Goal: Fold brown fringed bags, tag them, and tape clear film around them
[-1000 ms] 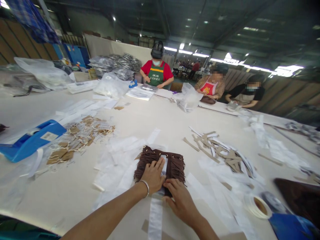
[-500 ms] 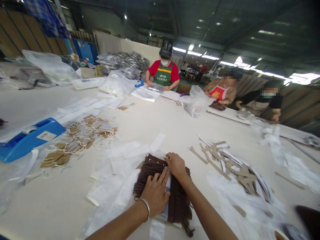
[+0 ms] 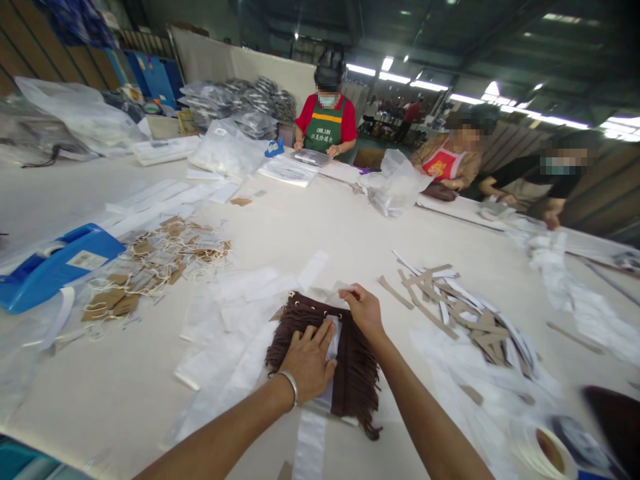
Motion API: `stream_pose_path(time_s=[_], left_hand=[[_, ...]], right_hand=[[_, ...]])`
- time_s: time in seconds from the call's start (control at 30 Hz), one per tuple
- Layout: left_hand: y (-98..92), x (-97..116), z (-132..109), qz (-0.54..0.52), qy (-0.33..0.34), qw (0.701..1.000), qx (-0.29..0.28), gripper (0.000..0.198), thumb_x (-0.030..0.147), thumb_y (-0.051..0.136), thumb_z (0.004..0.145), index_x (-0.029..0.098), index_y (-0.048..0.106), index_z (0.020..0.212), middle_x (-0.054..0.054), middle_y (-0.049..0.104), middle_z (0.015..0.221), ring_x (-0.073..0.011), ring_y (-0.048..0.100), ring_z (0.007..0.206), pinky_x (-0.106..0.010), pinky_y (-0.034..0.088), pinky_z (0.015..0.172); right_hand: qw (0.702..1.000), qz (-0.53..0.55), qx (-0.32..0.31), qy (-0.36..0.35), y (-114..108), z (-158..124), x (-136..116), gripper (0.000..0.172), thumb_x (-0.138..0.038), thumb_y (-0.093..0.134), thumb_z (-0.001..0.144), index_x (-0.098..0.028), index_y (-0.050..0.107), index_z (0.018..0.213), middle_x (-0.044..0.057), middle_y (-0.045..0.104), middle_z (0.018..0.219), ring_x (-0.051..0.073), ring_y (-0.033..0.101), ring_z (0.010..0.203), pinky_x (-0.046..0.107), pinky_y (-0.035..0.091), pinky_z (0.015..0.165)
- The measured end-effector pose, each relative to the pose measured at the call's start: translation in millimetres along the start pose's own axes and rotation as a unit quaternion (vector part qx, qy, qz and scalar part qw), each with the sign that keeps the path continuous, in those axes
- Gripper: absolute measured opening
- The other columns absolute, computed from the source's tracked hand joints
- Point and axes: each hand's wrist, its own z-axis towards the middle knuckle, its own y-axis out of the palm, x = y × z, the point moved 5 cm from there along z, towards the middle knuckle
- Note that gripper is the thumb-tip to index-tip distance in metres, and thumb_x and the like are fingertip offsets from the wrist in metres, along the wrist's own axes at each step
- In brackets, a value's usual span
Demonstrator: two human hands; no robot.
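From afar I feared a hard tug could rip the sheet point(image 3: 338, 292) (it looked thin) my right hand point(image 3: 366, 313) pinched, my left hand point(image 3: 307, 361) flat on the bag point(image 3: 349, 363).

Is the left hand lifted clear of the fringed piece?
No, the left hand lies on the fringed piece, its fingers reaching onto the pale strip down the middle.

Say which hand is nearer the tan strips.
Right. The right hand is just left of the tan strips, at the top of the fringed piece; the left hand is farther left, resting on that piece.
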Motion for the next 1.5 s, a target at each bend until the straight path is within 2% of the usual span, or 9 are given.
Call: stream_pose_path(time_s=[0.13,0.3,0.43,0.53,0.63,0.87,1.0,1.2,1.5], left_hand=[[3.0,0,2,0.004,0.000,1.000,-0.003,0.067,0.042,0.041,0.088,0.021,0.024,0.150,-0.006,0.023,0.157,-0.0315,0.041,0.118,-0.048,0.038,0.090],[6.6,-4,4,0.007,0.005,1.000,-0.015,0.065,0.046,0.042,0.088,0.022,0.028,0.148,-0.006,0.026,0.156,-0.0325,0.039,0.120,-0.051,0.038,0.091],[5.3,-10,8,0.001,0.027,0.999,-0.030,0.049,0.043,0.037,0.092,0.020,0.047,0.134,-0.008,0.039,0.147,-0.0309,0.042,0.114,-0.049,0.041,0.088],[4.2,-17,12,-0.003,0.039,0.998,-0.039,0.039,0.039,0.034,0.094,0.021,0.060,0.117,-0.007,0.042,0.143,-0.0284,0.046,0.109,-0.045,0.044,0.084],[5.1,-21,14,-0.007,0.042,0.998,-0.038,0.033,0.035,0.037,0.094,0.022,0.062,0.112,-0.006,0.044,0.141,-0.0266,0.047,0.107,-0.042,0.045,0.082],[11.2,-21,13,-0.016,0.015,1.000,-0.009,0.033,0.025,0.046,0.090,0.023,0.054,0.122,-0.004,0.039,0.146,-0.0270,0.046,0.111,-0.042,0.045,0.085],[12.3,-23,15,-0.021,0.004,1.000,0.001,0.030,0.021,0.051,0.086,0.023,0.058,0.116,-0.004,0.038,0.147,-0.0276,0.046,0.113,-0.042,0.045,0.087],[11.6,-25,16,-0.033,-0.023,0.999,0.023,0.039,0.010,0.050,0.082,0.025,0.059,0.116,-0.004,0.040,0.145,-0.0257,0.047,0.115,-0.039,0.045,0.087],[13.3,-24,21,-0.076,-0.077,0.992,0.063,0.038,0.013,0.046,0.088,0.026,0.056,0.123,-0.004,0.048,0.135,-0.0216,0.049,0.116,-0.035,0.045,0.090]], right_hand=[[0.999,0.009,0.010,-0.034,-6,-35,-10,0.024,-0.041,0.051,0.087,-0.023,0.065,0.083,0.000,0.067,0.080,0.017,0.060,0.077,0.027,0.043,0.072],[0.996,-0.002,0.017,-0.087,0,-67,-12,0.015,-0.029,0.053,0.088,-0.021,0.065,0.087,0.003,0.067,0.086,0.018,0.059,0.085,0.030,0.043,0.080],[0.986,-0.050,0.009,-0.161,9,-86,-16,0.015,-0.023,0.050,0.090,-0.021,0.065,0.090,0.005,0.066,0.091,0.020,0.057,0.091,0.032,0.043,0.083],[0.973,-0.101,-0.001,-0.206,14,-96,-20,0.020,-0.014,0.049,0.089,-0.022,0.065,0.096,0.006,0.064,0.097,0.021,0.055,0.096,0.034,0.042,0.086],[0.964,-0.145,0.003,-0.223,17,-102,-23,0.021,-0.012,0.049,0.090,-0.022,0.065,0.099,0.006,0.063,0.098,0.021,0.053,0.095,0.034,0.042,0.086],[0.937,-0.227,-0.007,-0.266,20,-111,-25,0.020,-0.016,0.046,0.094,-0.020,0.065,0.098,0.007,0.063,0.096,0.021,0.051,0.093,0.035,0.040,0.083],[0.927,-0.243,-0.012,-0.284,20,-115,-27,0.020,-0.015,0.045,0.094,-0.019,0.065,0.099,0.008,0.063,0.098,0.021,0.050,0.092,0.035,0.040,0.082],[0.924,-0.248,-0.022,-0.291,20,-117,-30,0.019,-0.016,0.045,0.095,-0.019,0.064,0.099,0.008,0.062,0.099,0.021,0.049,0.091,0.035,0.040,0.081],[0.915,-0.285,-0.024,-0.283,22,-119,-29,0.017,-0.018,0.049,0.094,-0.020,0.065,0.100,0.008,0.061,0.102,0.021,0.049,0.093,0.035,0.038,0.080]])
